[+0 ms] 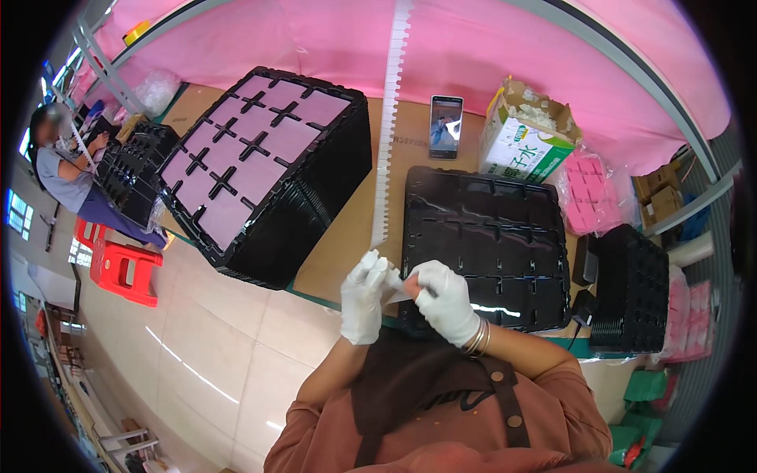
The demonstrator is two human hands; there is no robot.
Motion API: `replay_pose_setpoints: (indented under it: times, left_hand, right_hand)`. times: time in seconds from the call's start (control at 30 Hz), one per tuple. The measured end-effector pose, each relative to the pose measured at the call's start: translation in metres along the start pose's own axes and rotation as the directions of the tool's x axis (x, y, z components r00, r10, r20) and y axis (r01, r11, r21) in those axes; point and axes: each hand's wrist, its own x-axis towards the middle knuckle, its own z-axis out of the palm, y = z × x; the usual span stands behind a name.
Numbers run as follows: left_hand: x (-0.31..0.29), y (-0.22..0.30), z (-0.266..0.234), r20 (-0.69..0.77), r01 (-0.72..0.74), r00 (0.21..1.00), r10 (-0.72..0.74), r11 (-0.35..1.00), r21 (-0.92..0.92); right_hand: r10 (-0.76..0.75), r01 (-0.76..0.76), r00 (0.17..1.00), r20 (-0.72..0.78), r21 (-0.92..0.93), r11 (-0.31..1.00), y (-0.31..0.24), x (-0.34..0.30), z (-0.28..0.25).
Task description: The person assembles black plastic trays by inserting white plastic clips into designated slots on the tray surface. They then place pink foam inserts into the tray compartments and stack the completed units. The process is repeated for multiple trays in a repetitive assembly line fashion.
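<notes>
Both my hands wear white gloves and meet at the table's near edge. The fingers of my left hand (363, 298) are closed at the lower end of a long white strip (385, 158) with a notched edge, which runs away from me up the far pink cloth. My right hand (446, 301) pinches a small white piece beside the left fingers; its thumb shows bare through the glove. What this piece is, and whether it joins the strip, I cannot tell. Just beyond my right hand lies a black plastic tray with molded compartments (485, 229).
A tall stack of black trays (307, 197) with pink squares stands at left. Beyond are a phone (446, 126) and an open carton (520, 142) of white scraps. More black trays (631, 292) stand right. Red stools (126, 272) and a seated person (71, 173) are far left.
</notes>
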Motion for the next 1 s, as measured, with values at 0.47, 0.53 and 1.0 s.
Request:
replay_pose_setpoints:
  times: [0.47,0.53,1.0]
  left_hand:
    - [0.032,-0.016,0.03,0.057,0.11,0.991,-0.121,0.978,0.176]
    - [0.034,-0.016,0.03,0.059,0.131,0.988,-0.144,0.974,0.185]
    - [0.033,-0.026,0.027,0.049,0.081,0.995,-0.09,0.983,0.162]
  right_hand:
    - [0.245,-0.092,0.914,0.325,-0.422,0.902,0.123,0.142,-0.053]
    - [0.251,-0.078,0.903,0.35,-0.441,0.894,0.134,0.143,-0.044]
    - [0.282,-0.101,0.943,0.177,-0.654,0.749,0.13,0.144,-0.029]
